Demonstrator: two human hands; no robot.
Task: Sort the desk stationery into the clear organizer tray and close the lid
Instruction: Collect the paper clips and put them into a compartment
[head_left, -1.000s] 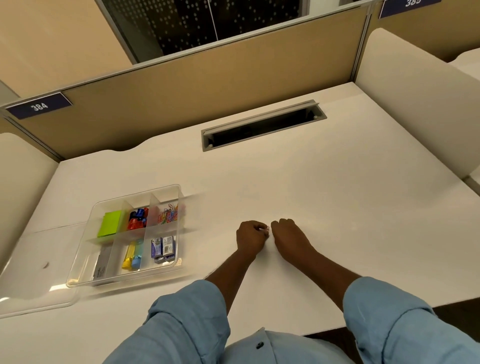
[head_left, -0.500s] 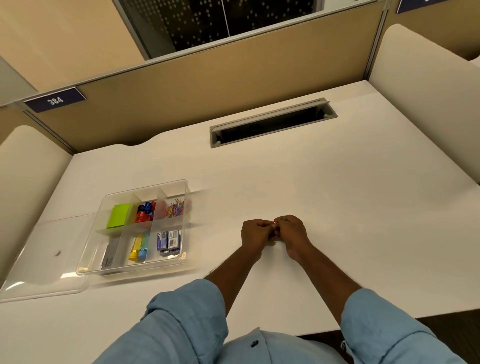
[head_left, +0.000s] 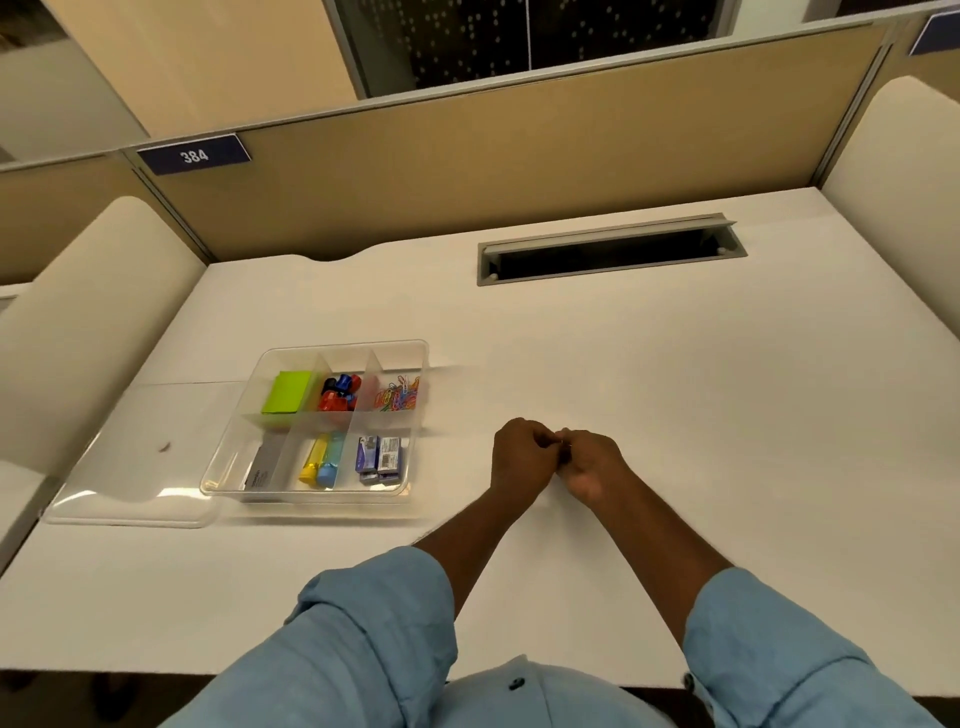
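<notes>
**Workstation Status: Hands Joined at Centre of Counter**

The white counter (head_left: 675, 415) is bounded at the rear by a tan fabric partition (head_left: 519, 156) bearing a blue number sign (head_left: 193, 155) marked 384. Cream side panels (head_left: 93, 312) stand at each side. A grey-framed rectangular cable slot (head_left: 608, 254) is set into the counter near the rear edge.

The clear plastic organizer tray (head_left: 423, 347) sits left of centre, uncovered. Its clear plastic lid (head_left: 130, 467) lies flat on the counter at the tray's left side. The compartments hold a green sticky-note pad (head_left: 288, 392), coloured paper clips (head_left: 397, 397), yellow and blue markers (head_left: 314, 457) and small blue boxes (head_left: 379, 457).

The left hand (head_left: 522, 457) and right hand (head_left: 589, 465) meet to the right of the tray. Their fingers are curled and touching, and they pinch a small item (head_left: 564, 451), too small to identify.
</notes>
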